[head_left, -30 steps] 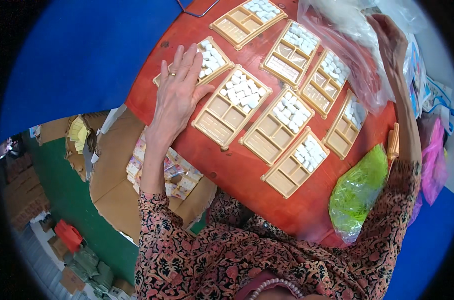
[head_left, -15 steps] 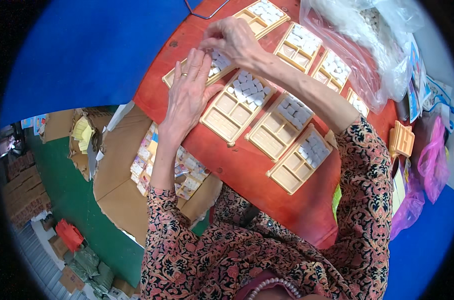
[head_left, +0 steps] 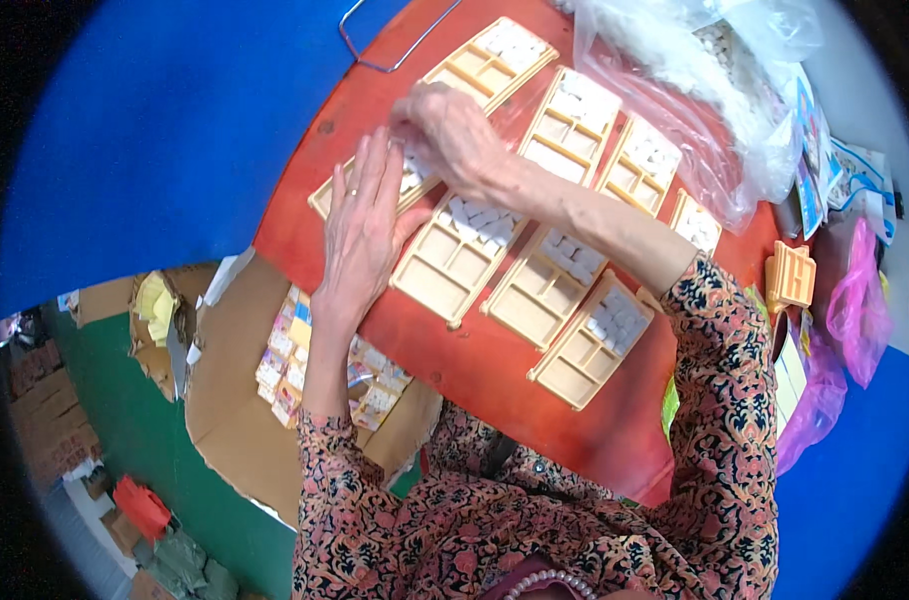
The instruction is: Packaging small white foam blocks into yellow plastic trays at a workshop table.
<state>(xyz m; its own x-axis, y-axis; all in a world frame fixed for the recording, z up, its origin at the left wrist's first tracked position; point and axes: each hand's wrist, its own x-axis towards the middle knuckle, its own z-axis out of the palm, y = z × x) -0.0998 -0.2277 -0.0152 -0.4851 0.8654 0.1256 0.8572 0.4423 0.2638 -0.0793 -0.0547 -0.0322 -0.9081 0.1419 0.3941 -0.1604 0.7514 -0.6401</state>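
My left hand (head_left: 363, 225) lies with fingers stretched out over a pale yellow compartment tray (head_left: 322, 197) at the far left of the red table. It rests across the tray's edge, hiding much of it. My right hand (head_left: 450, 140) reaches across to the same tray, fingers curled down over its white pieces. Whatever its fingertips hold is hidden. Beside my left hand stands another compartment tray (head_left: 438, 272), its upper section filled with white rounded pieces (head_left: 482, 220). Two similar trays, a middle tray (head_left: 520, 298) and a near tray (head_left: 575, 372), follow to the right.
More filled trays stand behind, including a far tray (head_left: 472, 72). Clear plastic bags (head_left: 675, 90) lie at the back right of the red table (head_left: 430, 365). Stacked empty trays (head_left: 790, 275) and pink bags (head_left: 860, 300) are at right. A cardboard box (head_left: 235, 400) holds small colourful packets (head_left: 287, 365).
The view has shifted slightly. My right hand has moved a little nearer and lower over the tray; my left hand stays flat beside it.
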